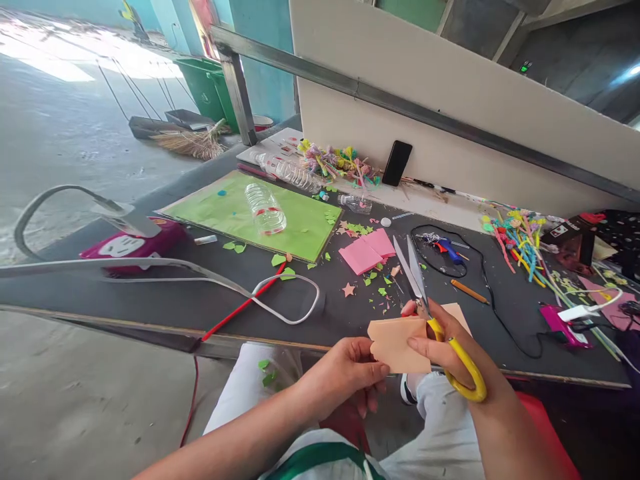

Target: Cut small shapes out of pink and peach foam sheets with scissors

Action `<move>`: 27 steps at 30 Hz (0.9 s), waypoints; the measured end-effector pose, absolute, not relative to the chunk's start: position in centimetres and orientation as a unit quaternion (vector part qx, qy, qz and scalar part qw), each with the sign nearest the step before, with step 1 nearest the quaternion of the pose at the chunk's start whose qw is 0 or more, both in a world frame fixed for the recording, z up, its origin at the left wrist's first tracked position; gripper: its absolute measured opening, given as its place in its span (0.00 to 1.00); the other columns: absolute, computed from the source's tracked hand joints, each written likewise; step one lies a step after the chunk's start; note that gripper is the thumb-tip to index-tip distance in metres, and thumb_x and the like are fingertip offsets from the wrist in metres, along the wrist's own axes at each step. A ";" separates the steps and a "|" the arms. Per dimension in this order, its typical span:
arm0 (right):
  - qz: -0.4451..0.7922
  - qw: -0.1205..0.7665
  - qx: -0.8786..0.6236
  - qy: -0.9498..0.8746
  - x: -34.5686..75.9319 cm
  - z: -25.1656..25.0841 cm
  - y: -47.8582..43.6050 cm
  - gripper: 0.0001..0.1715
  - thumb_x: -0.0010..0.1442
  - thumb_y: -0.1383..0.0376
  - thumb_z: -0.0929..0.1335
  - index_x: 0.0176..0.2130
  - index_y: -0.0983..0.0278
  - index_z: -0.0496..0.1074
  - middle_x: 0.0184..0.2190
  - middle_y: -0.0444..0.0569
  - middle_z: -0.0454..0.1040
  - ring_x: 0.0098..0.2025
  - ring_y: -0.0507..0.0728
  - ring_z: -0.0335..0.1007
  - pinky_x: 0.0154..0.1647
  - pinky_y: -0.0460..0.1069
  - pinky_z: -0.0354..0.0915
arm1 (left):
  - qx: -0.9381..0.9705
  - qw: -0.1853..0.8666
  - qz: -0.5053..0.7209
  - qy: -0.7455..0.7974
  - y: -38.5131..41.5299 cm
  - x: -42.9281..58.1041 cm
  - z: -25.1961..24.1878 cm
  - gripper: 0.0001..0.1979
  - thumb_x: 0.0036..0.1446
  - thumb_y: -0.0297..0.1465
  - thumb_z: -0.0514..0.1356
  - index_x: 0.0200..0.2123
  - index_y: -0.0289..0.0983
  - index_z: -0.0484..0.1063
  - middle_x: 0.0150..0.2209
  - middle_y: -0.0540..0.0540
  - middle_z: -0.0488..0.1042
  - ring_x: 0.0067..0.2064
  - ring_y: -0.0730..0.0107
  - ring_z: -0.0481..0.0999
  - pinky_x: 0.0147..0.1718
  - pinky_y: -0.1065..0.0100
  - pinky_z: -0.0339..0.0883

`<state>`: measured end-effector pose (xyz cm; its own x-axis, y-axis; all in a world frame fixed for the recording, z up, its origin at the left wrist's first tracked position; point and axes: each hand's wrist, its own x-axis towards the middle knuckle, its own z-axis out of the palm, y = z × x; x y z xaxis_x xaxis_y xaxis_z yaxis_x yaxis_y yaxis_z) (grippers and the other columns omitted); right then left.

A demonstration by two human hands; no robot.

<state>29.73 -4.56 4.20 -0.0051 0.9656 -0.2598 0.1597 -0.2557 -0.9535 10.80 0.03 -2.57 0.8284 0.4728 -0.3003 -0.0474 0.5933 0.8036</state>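
Note:
Between my hands is a piece of peach-coloured paper [397,343] with a scalloped left edge. My left hand [353,370] pinches its left side between thumb and fingers. My right hand [450,340] has yellow-handled scissors [414,273] in it, blades parted and pointing up, away from the paper. The right thumb also presses on the paper's right end. Behind the right hand, another peach sheet [459,317] lies on the dark table. Just beyond the scissors are pink paper squares [361,255], a peach paper star [349,290] and small green scraps [383,291].
A clear cut bottle [266,210] lies on a green sheet [300,233]. A blue glue gun [450,252] with a black cord sits right. Pipe cleaners [523,243] lie further right. A phone [397,163] leans at the back. White cables [210,270] cross the left; a red rod [240,307] overhangs the edge.

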 end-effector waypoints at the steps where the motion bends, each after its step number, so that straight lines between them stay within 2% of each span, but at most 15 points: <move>1: 0.521 0.379 -0.598 -0.476 29.7 4.3 -4.6 0.19 0.54 0.65 0.69 0.46 0.57 0.63 0.35 0.43 0.71 0.34 0.55 0.67 0.35 0.48 0.60 | 0.421 0.859 0.156 0.246 0.0 10.9 -2.6 0.12 0.49 0.36 0.62 0.30 0.33 0.65 0.24 0.50 0.70 0.18 0.78 0.69 0.14 0.77 0.62; 7: 0.499 0.391 -0.632 -0.446 28.9 4.5 -4.9 0.21 0.50 0.61 0.70 0.45 0.58 0.64 0.29 0.41 0.70 0.31 0.55 0.69 0.32 0.49 0.62 | 0.406 0.867 0.173 0.230 -0.4 11.2 -2.4 0.13 0.47 0.36 0.64 0.30 0.33 0.65 0.22 0.51 0.70 0.18 0.77 0.70 0.14 0.77 0.63; 11: 0.490 0.395 -0.649 -0.428 28.0 4.6 -4.9 0.21 0.50 0.60 0.69 0.45 0.57 0.63 0.30 0.43 0.72 0.32 0.57 0.71 0.31 0.49 0.63 | 0.404 0.861 0.192 0.242 -0.6 11.1 -2.6 0.13 0.48 0.36 0.63 0.27 0.33 0.65 0.20 0.51 0.69 0.17 0.78 0.68 0.14 0.77 0.63; 19: 0.457 0.374 -0.664 -0.458 27.1 4.9 -5.0 0.19 0.50 0.61 0.68 0.43 0.58 0.64 0.32 0.42 0.73 0.31 0.56 0.70 0.30 0.49 0.61 | 0.406 0.852 0.200 0.263 -0.7 10.4 -2.8 0.13 0.46 0.35 0.63 0.28 0.33 0.65 0.21 0.51 0.70 0.16 0.77 0.69 0.14 0.75 0.64; 23: 0.448 0.387 -0.668 -0.451 26.2 5.2 -4.7 0.18 0.49 0.61 0.69 0.42 0.58 0.66 0.30 0.41 0.72 0.29 0.55 0.69 0.30 0.49 0.62 | 0.417 0.850 0.171 0.273 -0.5 10.1 -2.3 0.13 0.45 0.36 0.63 0.23 0.33 0.64 0.17 0.52 0.68 0.15 0.77 0.68 0.13 0.76 0.63; 27: 0.430 0.442 -0.669 -0.415 26.3 5.1 -4.4 0.20 0.49 0.57 0.72 0.42 0.57 0.68 0.31 0.42 0.71 0.32 0.55 0.69 0.33 0.48 0.64 | 0.402 0.848 0.205 0.277 -0.1 9.8 -2.1 0.14 0.45 0.37 0.64 0.25 0.33 0.64 0.17 0.52 0.68 0.15 0.77 0.68 0.13 0.76 0.62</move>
<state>26.32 -4.38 5.14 0.2849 0.9355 -0.2088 0.1755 -0.2651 -0.9481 9.83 -0.11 -2.11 0.7617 0.5714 -0.3055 -0.1256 0.5929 0.7954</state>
